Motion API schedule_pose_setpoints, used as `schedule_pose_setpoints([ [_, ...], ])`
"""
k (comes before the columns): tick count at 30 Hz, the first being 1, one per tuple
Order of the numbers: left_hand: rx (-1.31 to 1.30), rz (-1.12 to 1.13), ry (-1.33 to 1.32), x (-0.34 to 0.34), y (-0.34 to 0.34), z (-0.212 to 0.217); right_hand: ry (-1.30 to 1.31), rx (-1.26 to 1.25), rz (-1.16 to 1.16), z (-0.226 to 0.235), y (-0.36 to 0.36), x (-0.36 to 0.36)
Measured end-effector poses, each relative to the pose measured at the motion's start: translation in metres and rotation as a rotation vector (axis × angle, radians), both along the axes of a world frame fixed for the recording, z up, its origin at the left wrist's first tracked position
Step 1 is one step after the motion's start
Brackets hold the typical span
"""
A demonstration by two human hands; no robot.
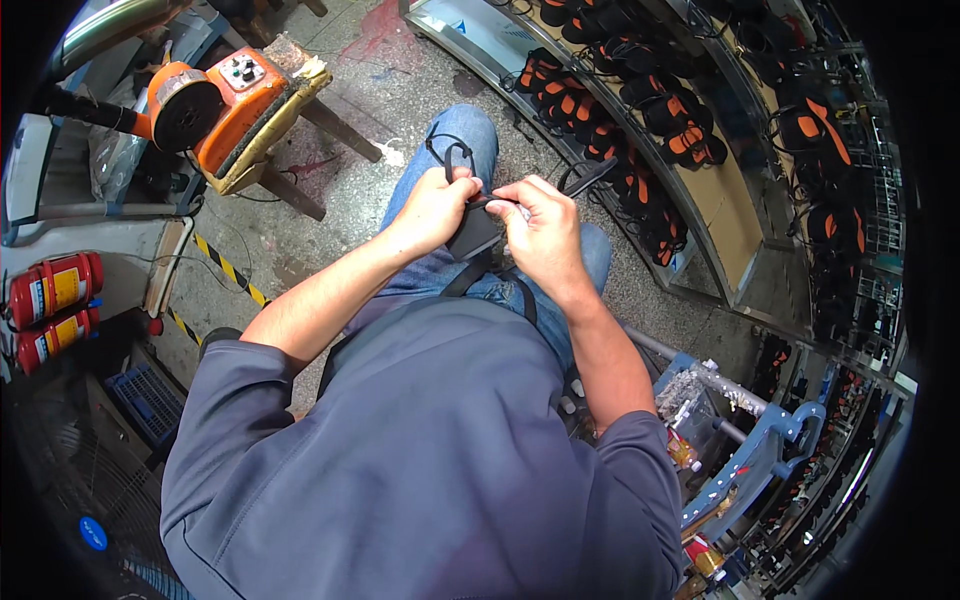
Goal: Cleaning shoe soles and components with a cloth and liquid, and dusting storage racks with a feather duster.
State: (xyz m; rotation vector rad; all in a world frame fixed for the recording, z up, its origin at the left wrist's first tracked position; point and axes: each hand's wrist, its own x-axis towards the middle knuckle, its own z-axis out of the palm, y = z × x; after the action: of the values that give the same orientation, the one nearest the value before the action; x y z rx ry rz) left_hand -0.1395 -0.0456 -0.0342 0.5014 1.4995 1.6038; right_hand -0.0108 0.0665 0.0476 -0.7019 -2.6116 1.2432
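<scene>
Above my lap, both hands meet at a black strap. My left hand [440, 205] is closed with the thumb pressed on the strap, and a thin black loop [450, 150] sticks up beyond its fingers. My right hand [543, 228] pinches the strap [484, 199] close to the left thumb. Below the fingers hangs a flat dark piece [473, 236], resembling part of a sandal. A longer dark piece [592, 177] with a thin loop projects past my right hand. How these parts join is hidden by my fingers.
Curved-looking racks [700, 190] on the right hold many black and orange sandals [690, 130]. An orange machine [235, 110] sits on a wooden stool at front left. Red fire extinguishers [55, 285] are at far left; a blue-grey metal frame [750, 470] stands by my right elbow.
</scene>
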Motion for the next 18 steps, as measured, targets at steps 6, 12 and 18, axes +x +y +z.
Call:
schedule_pose_setpoints([
  [6,0.104,-0.001,-0.203,0.000,-0.004,-0.006,0.403,0.137,-0.004,0.008,-0.005,0.017],
  [12,0.183,-0.015,-0.239,0.002,-0.005,-0.012,0.388,0.338,-0.322,0.012,0.035,0.065],
  [18,0.121,-0.192,-0.185,-0.002,-0.012,-0.014,0.494,-0.592,-0.351,-0.013,0.044,0.074],
])
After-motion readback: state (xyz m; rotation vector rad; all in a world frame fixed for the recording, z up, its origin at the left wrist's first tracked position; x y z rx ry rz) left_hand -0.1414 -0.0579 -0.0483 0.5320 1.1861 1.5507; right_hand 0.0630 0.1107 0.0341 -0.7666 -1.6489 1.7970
